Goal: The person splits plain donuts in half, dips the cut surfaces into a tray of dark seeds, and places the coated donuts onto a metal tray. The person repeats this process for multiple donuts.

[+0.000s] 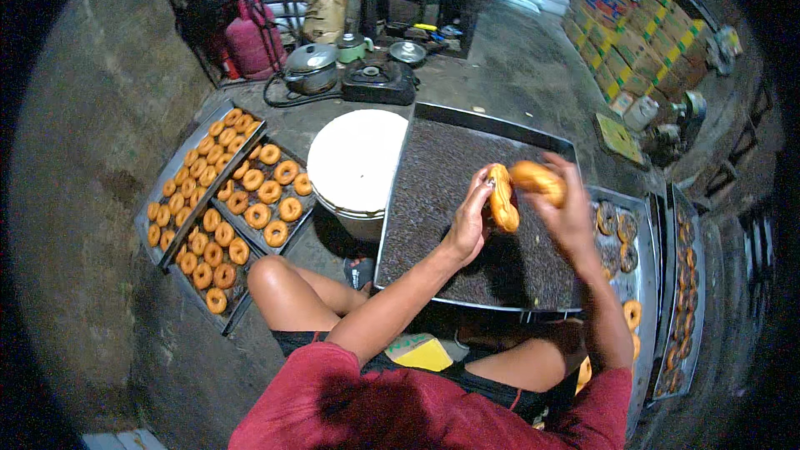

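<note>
Over a large metal tray (492, 121) filled with dark brown sprinkles, both of my hands hold golden doughnuts. My left hand (468, 221) grips one doughnut (503, 198) turned on edge, with its side toward me. Just right of it, my right hand (569, 215) has its fingers around a second doughnut (536, 182); this hand and its doughnut are blurred by motion. The two doughnuts are very close together, and I cannot tell whether they touch. A dark shadow falls on the sprinkles below the hands.
Trays of plain doughnuts (223, 276) lie at the left. A white-topped round bucket (358, 158) stands beside the sprinkle tray. On the right, a tray (646, 262) holds dark-topped and plain doughnuts, next to another tilted tray (685, 317). A stove (379, 82) and pot (311, 67) sit farther back.
</note>
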`<act>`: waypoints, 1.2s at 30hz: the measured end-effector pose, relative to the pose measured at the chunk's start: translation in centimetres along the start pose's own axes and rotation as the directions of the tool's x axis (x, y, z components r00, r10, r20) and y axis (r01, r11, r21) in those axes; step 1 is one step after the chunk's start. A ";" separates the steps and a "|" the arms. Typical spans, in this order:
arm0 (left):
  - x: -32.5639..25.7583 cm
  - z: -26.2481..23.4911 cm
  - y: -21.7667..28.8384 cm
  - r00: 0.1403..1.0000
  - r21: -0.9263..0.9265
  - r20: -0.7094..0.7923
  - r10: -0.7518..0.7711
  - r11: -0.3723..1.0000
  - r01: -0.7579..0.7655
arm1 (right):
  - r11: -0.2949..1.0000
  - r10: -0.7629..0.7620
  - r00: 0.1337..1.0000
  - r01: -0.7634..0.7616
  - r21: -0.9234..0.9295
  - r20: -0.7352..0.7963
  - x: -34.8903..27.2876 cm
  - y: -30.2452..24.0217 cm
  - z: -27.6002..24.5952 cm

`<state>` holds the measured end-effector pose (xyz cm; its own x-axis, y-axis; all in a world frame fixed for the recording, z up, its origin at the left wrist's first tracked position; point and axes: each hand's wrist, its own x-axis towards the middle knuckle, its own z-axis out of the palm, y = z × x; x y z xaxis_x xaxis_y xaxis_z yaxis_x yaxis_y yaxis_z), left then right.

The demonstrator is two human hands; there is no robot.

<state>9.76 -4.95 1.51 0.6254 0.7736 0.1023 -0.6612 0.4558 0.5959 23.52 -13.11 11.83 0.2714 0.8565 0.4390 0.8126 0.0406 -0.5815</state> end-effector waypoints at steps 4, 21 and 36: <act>-0.7 -3.5 8.4 0.970 0.143 -0.130 0.205 0.972 -0.186 | 0.964 -0.077 0.919 -0.031 0.266 0.386 3.7 -4.1 7.2; -1.9 -20.4 21.0 0.726 0.973 -0.161 0.668 0.229 0.006 | 0.938 -0.117 0.858 0.261 -0.227 0.501 15.8 -1.2 36.9; 6.5 -20.4 16.6 0.946 0.825 -0.252 0.203 0.557 0.100 | 0.598 0.160 0.958 -0.287 0.749 0.240 13.7 1.2 18.1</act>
<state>-5.59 16.67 -4.18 0.3534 0.9353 0.0173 0.0362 -0.0322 0.9988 18.86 8.00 4.78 0.2655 0.9502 0.1630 0.0215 0.1632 -0.9864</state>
